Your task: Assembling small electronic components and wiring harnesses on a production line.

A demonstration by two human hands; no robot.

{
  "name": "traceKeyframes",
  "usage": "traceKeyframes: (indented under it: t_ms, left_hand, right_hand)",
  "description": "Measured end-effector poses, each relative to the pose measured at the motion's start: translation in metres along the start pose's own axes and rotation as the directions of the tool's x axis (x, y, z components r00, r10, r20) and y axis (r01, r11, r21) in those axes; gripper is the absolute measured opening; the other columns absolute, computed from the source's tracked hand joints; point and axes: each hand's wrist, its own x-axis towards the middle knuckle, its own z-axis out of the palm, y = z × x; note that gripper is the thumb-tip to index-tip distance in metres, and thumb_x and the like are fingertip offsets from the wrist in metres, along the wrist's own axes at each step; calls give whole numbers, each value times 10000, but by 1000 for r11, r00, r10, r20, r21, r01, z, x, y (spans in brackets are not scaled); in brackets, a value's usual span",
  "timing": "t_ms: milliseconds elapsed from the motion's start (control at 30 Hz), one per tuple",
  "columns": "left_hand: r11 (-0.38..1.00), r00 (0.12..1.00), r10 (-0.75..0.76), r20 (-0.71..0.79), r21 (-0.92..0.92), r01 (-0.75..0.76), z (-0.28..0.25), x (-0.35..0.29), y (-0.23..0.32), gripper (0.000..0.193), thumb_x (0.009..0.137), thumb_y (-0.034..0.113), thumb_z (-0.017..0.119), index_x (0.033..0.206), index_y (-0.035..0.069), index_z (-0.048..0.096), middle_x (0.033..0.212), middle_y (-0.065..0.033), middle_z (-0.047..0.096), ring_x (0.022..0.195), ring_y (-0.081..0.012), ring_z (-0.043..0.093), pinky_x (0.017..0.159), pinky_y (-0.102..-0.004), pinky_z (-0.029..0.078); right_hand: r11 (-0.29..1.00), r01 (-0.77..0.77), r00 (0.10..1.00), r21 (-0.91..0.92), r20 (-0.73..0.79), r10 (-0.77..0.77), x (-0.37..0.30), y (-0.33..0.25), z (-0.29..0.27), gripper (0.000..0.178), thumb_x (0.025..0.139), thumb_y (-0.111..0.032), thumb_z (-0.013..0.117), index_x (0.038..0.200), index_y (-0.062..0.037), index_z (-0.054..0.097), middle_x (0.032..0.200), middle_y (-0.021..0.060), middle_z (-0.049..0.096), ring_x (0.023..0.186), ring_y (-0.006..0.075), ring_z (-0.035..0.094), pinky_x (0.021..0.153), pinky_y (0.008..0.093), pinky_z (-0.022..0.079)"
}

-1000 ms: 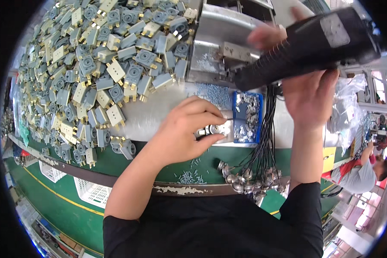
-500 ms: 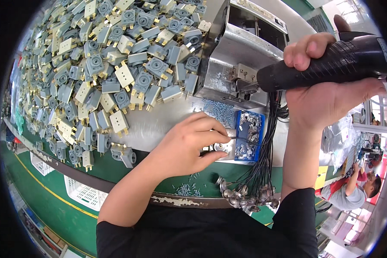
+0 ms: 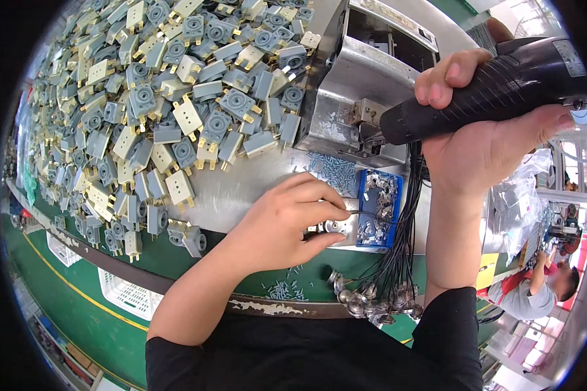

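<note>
My right hand [image 3: 466, 153] grips a black electric screwdriver [image 3: 482, 98], its fingers wrapped over the body. The driver's nose meets the front of a metal screw feeder [image 3: 352, 81], by a small bracket; the bit itself is hard to make out. Lower down, my left hand [image 3: 287, 221] pinches a small round metal fitting [image 3: 334, 226] with a thin black wire at the table, its fingers partly hiding it. Just right of those fingertips sits a blue tray [image 3: 394, 212] of small metal clips. Loose silver screws [image 3: 332, 171] lie behind the fitting.
A large heap of grey and cream plug housings [image 3: 195, 98] covers the table's left. Black wires with round metal ends [image 3: 372, 300] hang over the near edge, beside more loose screws [image 3: 284, 290]. White crates [image 3: 127, 293] stand below. Another person [image 3: 535, 293] works at far right.
My right hand and the screwdriver have shifted a little left and down, closer against the feeder. My left hand stays almost where it was, still pinching the fitting.
</note>
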Motion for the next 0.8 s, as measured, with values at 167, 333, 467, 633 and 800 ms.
traceKeyframes:
  t_ms: [167,333,467,633,800]
  left_hand:
    - [1000,1000,2,-4,-2,-2,-1,0,0,324,741,96,906,1039,57,785,1051,-71,749,979,-285,692,872,-409,548]
    - [1000,1000,12,-5,8,-12,0,-1,0,324,741,100,906,1037,54,783,1045,-68,750,978,-285,693,869,-414,547]
    - [1000,1000,13,-8,3,-12,1,-3,1,314,746,100,904,1029,50,778,1045,-72,750,976,-288,693,869,-417,547]
    - [999,998,42,-54,13,-42,2,-5,-2,300,736,94,892,1003,37,770,1042,-97,748,972,-310,696,867,-420,547]
    - [999,998,41,-49,25,-40,3,-4,-3,298,740,96,882,1011,26,778,1051,-107,749,997,-329,702,861,-428,564]
  right_hand:
    - [1000,-29,999,-5,-19,29,-1,-1,5,1114,833,-993,294,1354,-22,451,803,83,548,630,215,533,639,396,474]
    - [992,-30,997,-124,70,38,-5,-9,12,1098,813,-1007,320,1290,-27,456,804,85,549,630,218,536,632,402,475]
    - [986,6,993,-166,120,14,-10,-14,27,1126,795,-1018,350,1301,-21,483,803,72,557,639,209,549,633,389,473]
    - [995,-37,967,89,253,14,-26,-24,17,1185,804,-997,413,1458,-8,432,832,51,559,635,183,547,600,371,458]
    - [988,-132,948,76,300,104,-57,-39,18,1238,801,-979,464,1552,0,354,857,37,543,617,157,530,563,359,443]
